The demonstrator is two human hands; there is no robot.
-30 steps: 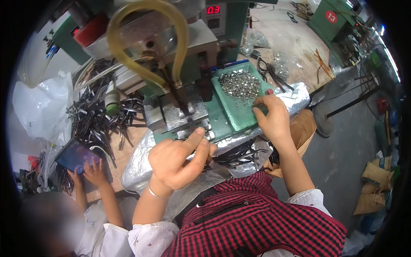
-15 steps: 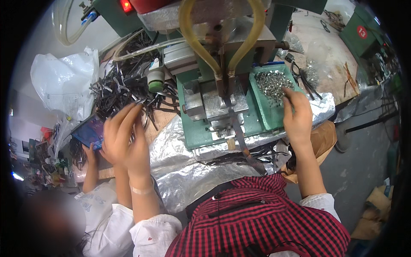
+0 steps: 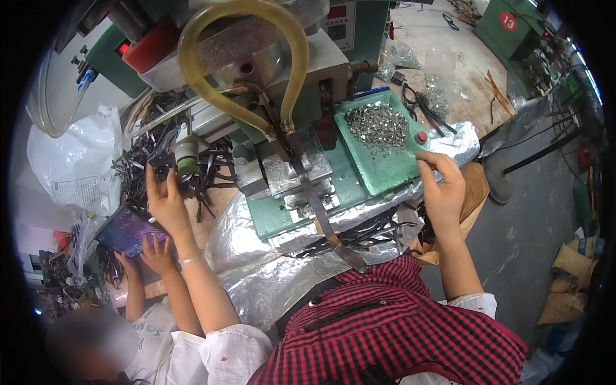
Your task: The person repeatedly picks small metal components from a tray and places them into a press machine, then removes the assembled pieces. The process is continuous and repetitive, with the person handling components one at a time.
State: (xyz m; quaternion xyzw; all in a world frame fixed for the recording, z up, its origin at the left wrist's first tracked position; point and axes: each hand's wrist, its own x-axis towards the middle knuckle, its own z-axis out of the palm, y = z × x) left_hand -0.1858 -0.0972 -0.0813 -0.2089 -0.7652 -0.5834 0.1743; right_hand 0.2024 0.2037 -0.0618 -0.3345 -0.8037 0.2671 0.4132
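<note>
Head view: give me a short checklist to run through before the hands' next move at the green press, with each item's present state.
1. Left hand has reached the pile of black strips: ok, fingers are spread over it; whether one is gripped, cannot tell.
2. Right hand is at the green tray of small metal parts: ok, at its near right edge.
3. A part is pinched in the right fingertips: cannot tell, too small.
4. Both hands are away from the press die: ok.
5. The other person's hand is away from the press: ok, it rests on a phone.
</note>
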